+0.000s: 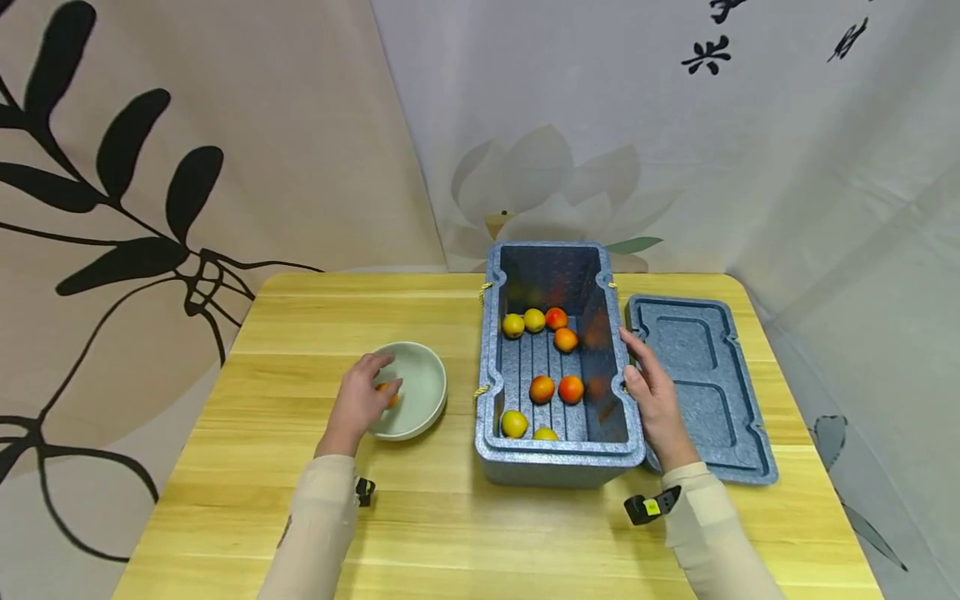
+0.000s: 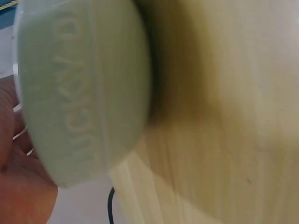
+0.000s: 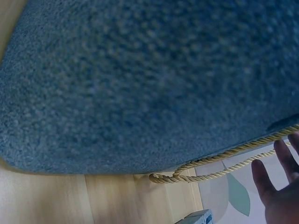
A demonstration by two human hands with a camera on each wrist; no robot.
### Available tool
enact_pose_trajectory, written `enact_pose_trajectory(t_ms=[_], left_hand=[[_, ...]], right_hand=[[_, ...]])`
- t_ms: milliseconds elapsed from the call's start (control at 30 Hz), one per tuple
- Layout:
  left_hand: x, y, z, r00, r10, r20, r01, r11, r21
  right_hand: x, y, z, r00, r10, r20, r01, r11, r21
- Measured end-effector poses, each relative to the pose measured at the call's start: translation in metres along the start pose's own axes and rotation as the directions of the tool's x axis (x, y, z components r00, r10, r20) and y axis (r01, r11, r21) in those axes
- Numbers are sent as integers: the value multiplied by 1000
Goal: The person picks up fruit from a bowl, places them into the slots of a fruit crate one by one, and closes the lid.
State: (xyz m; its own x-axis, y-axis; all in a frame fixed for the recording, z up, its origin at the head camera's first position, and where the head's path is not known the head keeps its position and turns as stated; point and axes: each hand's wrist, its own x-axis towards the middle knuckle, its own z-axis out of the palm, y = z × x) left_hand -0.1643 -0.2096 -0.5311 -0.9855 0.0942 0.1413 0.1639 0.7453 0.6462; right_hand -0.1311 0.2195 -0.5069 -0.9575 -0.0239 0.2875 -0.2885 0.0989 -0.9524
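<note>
My left hand reaches into a pale green bowl, its fingers and thumb around a small orange fruit that they partly hide. Only the raised lettering on the outside of the bowl and part of the left hand show in the left wrist view. My right hand rests loosely against the right rim of a speckled blue-grey foam box. Inside that box lie yellow fruits and orange-red fruits, several in all. Near the right fingers runs a yellow rope.
The matching box lid lies on the wooden table to the right of the box, partly behind the right hand. A printed cloth hangs behind the table.
</note>
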Motion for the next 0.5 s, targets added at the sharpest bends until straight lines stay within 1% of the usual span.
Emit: enact_pose_trajectory(t_ms=[67,200,400,500], left_hand=[[-3,-3,1,1000,4,16,-5,998,56],[-5,-5,2,999,-9,38,4,993,121],[-4,0,0,994,-63,94,45,981,187],[-1,2,-1,988,-86,128,60,979,192]], right_hand=[[0,0,0,1000,1,1,-1,1000,0],[0,0,0,1000,-8,-1,8,1000,9],[0,0,1,1000,-11,5,11,1000,26],[0,-1,0,1000,1,6,-1,1000,10]])
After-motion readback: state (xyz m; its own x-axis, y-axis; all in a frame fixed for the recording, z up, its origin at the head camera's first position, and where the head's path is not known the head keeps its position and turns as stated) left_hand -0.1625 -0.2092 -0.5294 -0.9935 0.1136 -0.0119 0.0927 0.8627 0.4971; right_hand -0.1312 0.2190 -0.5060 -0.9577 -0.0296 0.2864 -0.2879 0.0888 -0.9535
